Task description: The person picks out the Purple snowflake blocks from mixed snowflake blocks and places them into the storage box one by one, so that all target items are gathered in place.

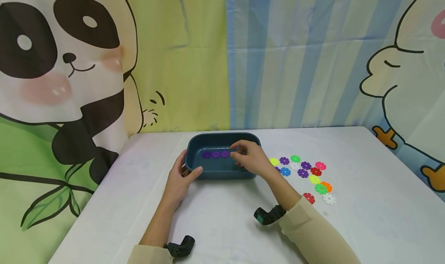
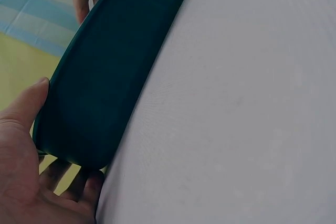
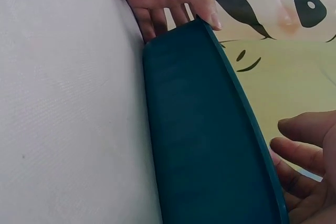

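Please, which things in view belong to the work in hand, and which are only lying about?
Part of the work:
- dark teal tray, gripped by the left hand
- purple discs inside it, beside the right hand

Apparently just lying about:
- variously coloured discs on the white table; the purple ones among them may belong too

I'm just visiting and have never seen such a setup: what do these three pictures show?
There's no robot here, only a person working bare-handed. The wide picture comes from a camera worn on the head; the other two come from small black cameras worn on the wrists. On a white table stands a dark teal tray, its end gripped by the left hand. Three purple flower-shaped pieces lie inside it, and loose pieces in many colours lie on the table to its right. The right hand is over the tray; I see nothing clearly held in it.
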A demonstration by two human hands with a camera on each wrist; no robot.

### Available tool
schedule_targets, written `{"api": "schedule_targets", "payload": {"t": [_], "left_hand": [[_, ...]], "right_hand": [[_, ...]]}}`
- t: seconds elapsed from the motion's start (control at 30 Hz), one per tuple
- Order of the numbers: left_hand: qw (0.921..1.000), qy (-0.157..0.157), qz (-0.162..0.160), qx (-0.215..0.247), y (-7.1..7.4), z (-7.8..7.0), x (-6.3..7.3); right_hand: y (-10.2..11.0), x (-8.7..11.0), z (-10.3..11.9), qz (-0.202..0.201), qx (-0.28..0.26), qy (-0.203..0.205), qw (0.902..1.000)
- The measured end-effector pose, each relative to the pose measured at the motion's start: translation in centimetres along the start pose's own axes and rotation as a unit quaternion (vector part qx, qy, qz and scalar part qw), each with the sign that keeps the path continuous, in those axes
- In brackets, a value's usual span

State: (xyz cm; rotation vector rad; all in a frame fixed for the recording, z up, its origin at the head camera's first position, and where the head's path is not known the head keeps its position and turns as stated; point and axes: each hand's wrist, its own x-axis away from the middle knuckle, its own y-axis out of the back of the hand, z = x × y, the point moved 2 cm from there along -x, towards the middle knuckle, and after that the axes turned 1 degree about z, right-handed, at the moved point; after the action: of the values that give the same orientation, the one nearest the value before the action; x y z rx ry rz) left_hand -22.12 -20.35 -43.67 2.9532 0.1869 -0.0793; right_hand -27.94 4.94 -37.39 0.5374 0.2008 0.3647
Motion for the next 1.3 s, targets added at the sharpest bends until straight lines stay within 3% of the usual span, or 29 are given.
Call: {"api": "schedule_targets", "payload": {"t": [0.77, 1.3], "left_hand": [[0.9999, -0.008, 0.009, 0.003, -0.1, 0.2, 0.1], [0.9999, -0.003, 0.010, -0.009, 0.2, 0.1, 0.1]], "right_hand": [[0.7, 1.2, -0.4, -0.009, -0.035, 0.061, 0.9975], [1.6, 2.0, -0.8, 0.005, -0.070, 0.072, 0.9949]]}}
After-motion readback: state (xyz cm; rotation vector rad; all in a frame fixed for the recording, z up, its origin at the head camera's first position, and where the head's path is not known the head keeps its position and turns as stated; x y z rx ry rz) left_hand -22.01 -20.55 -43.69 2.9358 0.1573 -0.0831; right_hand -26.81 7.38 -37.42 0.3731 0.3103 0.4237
